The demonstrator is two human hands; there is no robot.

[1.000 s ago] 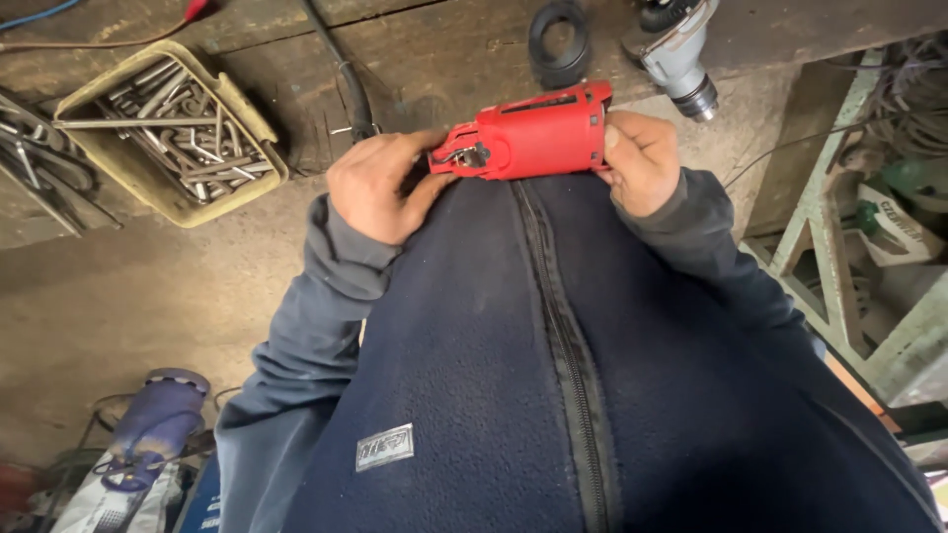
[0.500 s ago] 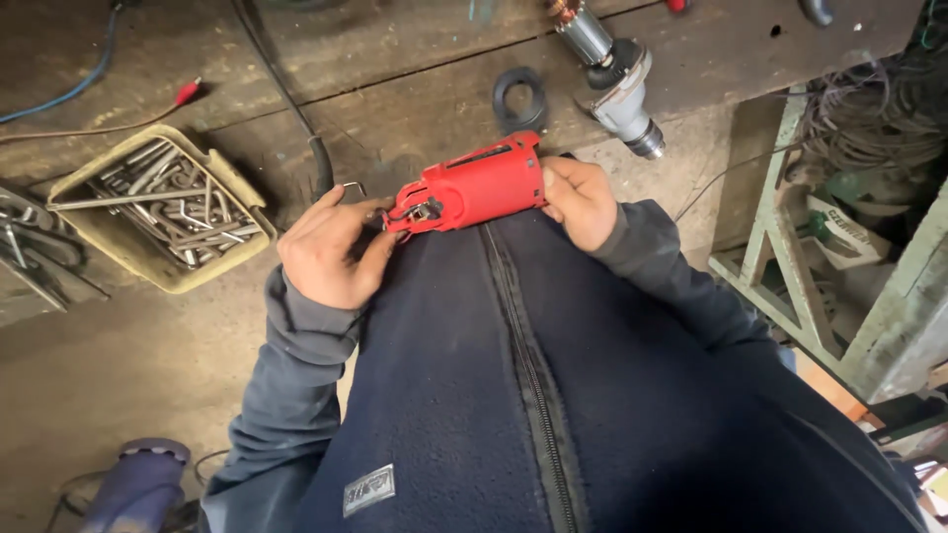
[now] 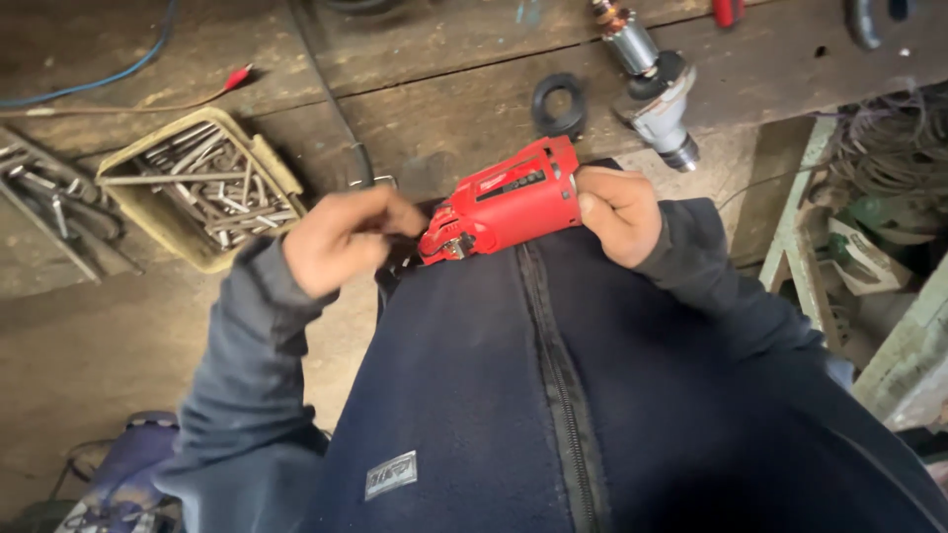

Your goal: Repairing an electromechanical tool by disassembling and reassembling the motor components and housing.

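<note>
Red housing gripped at wide end by right hand; left hand fingers pinched together at narrow end, small part being worked; steady hold needed.

The red tool housing between my fingers is smooth plastic with a slight sheen, with bare metal parts at the end by my left hand. My jacket below is matt, soft navy fleece with a dark zip. Beyond my fingers the counter is rough, worn, stained wood. Left of them, a dull yellowish plastic tray holds shiny steel bits. Past my right hand lie a matt black rubber ring and a grey metal motor part.
</note>
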